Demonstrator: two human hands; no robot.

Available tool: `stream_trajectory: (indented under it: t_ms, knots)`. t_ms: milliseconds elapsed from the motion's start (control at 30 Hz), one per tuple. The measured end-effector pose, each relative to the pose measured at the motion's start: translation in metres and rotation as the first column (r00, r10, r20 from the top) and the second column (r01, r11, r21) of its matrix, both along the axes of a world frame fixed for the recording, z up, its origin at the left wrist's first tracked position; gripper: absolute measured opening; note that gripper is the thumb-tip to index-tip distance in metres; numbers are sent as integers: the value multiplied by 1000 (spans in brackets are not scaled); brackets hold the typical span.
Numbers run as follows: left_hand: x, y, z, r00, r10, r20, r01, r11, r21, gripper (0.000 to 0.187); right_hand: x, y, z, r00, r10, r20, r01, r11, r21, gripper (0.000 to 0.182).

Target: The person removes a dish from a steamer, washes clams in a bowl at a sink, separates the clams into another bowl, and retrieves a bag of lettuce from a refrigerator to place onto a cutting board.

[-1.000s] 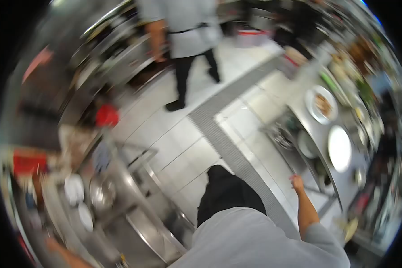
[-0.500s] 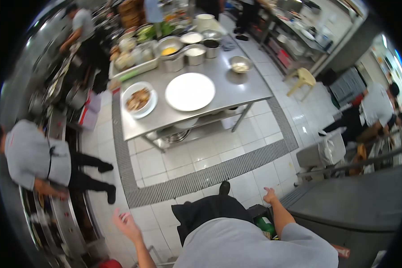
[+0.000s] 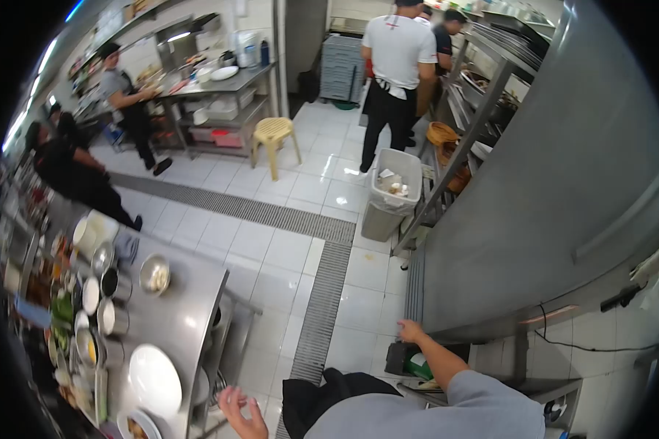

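Note:
My left hand (image 3: 241, 414) hangs in the air at the bottom, fingers spread, holding nothing. It is near the edge of the steel table (image 3: 190, 282), on which a large white oval plate (image 3: 155, 380) lies. A white bowl of food (image 3: 135, 424), partly cut off, sits below that plate. My right hand (image 3: 411, 331) is in the air above a dark crate (image 3: 397, 360) with a green item (image 3: 419, 365) in it. Its fingers point forward and nothing shows in them.
A grey bin with a liner (image 3: 383, 219) stands ahead, beside a rack (image 3: 483, 102). A large grey steel unit (image 3: 534, 183) fills the right. A yellow stool (image 3: 274, 133) and floor drain grating (image 3: 322, 293) lie ahead. Several people stand farther off, one in a white shirt (image 3: 398, 44).
My view has swung right, so the table now sits at the lower left and the bin and steel unit are nearer the middle. Both hands still hang free.

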State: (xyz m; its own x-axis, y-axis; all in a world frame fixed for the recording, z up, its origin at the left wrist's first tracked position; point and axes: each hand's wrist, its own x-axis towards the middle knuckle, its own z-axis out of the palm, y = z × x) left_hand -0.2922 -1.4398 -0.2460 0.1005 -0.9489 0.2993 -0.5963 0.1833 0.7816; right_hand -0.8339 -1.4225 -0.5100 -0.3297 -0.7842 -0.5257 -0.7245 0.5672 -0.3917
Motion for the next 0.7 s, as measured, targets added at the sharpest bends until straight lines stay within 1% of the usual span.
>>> stream_trajectory:
  t_ms: [33,67,100,133,167,200,233,267,300,367,400,433,500,533,600,633,700]
  knots:
    - [-4,-15,0,997,-71,28,71,997,9,39,3,-8,5,999,-47,12,47,998,32,55]
    - [-1,-29,-4,995,-97,27,97,995,1,39,-1,-16,-4,995,-93,22,91,994,63,53]
    - [4,-40,-10,990,-141,-30,144,980,137,39,0,-22,-14,993,-115,19,114,992,56,53]
    - [5,-58,-13,981,-174,-88,191,944,269,41,-7,-19,-52,999,-13,-43,13,1000,-1,52]
    - [5,-81,-12,978,-190,-91,208,942,264,41,-8,-23,-73,990,89,-113,-95,994,-47,50]
    - [4,-106,-9,973,-208,-97,224,953,206,39,-5,-36,-64,990,75,-117,-82,995,-51,50]
    - [4,-133,-4,969,-227,-98,240,960,148,38,5,-47,-46,996,-71,48,64,989,130,48]
    - [-7,-173,0,961,-274,-33,274,962,-13,38,9,-61,-34,954,-239,178,175,933,315,47]
    - [-13,-205,4,957,-286,-42,286,958,-27,38,14,-76,-16,954,-249,169,190,934,303,47]
    - [-24,-266,10,961,-263,-81,259,964,-60,40,17,-99,12,876,-442,195,348,857,380,46]
    - [-34,-299,14,952,-274,-136,269,962,-52,41,6,-99,-18,830,-482,280,420,871,255,45]
    - [-48,-331,23,947,-287,-146,282,958,-53,41,-1,-113,-4,826,-495,271,435,864,252,45]
    - [-76,-393,42,910,-412,-50,405,908,-107,44,-3,-131,18,863,-440,248,430,898,99,46]
    - [-90,-418,51,903,-427,-52,421,901,-103,44,-4,-135,21,855,-456,246,445,890,104,46]
    - [-123,-461,66,818,-575,15,573,812,-109,45,-17,-139,13,904,-405,136,412,911,-24,43]
    - [-139,-478,67,814,-580,17,579,808,-109,45,-23,-139,4,902,-410,137,417,908,-24,43]
    - [-173,-507,67,740,-671,33,668,729,-147,45,-33,-126,-28,969,-247,-5,247,969,17,37]
